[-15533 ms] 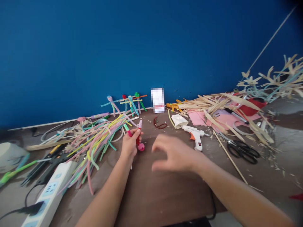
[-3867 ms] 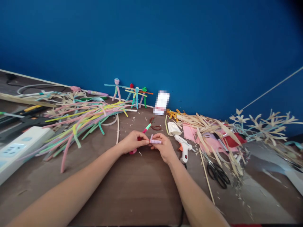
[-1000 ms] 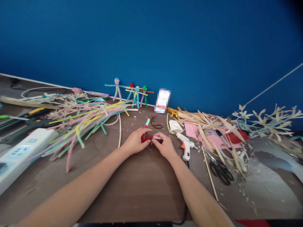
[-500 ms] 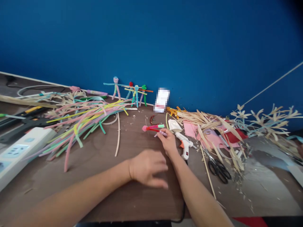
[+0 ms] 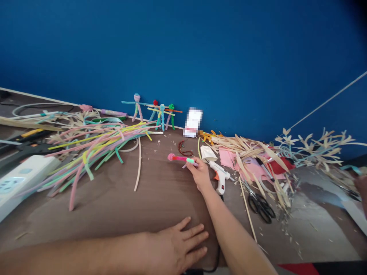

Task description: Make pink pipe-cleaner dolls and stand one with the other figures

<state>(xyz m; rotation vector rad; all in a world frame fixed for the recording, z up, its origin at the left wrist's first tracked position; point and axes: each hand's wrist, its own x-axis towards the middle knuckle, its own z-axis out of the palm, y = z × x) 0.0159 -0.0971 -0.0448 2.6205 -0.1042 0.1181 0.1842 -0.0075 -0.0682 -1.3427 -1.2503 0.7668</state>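
Observation:
My right hand [image 5: 200,173] is closed on a small pipe-cleaner figure [image 5: 180,158] with a pink head, red body and green end, held out sideways over the brown table [image 5: 120,206]. A lilac bit pokes out by my fingers. My left hand [image 5: 179,248] lies flat and open on the table near its front edge, holding nothing. Several finished pipe-cleaner figures [image 5: 156,114] stand against the blue wall.
A heap of coloured pipe cleaners [image 5: 94,149] lies at left, beside a white power strip [image 5: 20,177]. A white glue gun [image 5: 219,175], black scissors [image 5: 259,204], a bead bracelet [image 5: 183,149] and straw strips with pink paper [image 5: 252,156] crowd the right.
My left hand let go of the figure and drew back to rest flat near the table's front edge. My right hand now holds the figure alone, farther out and to the left.

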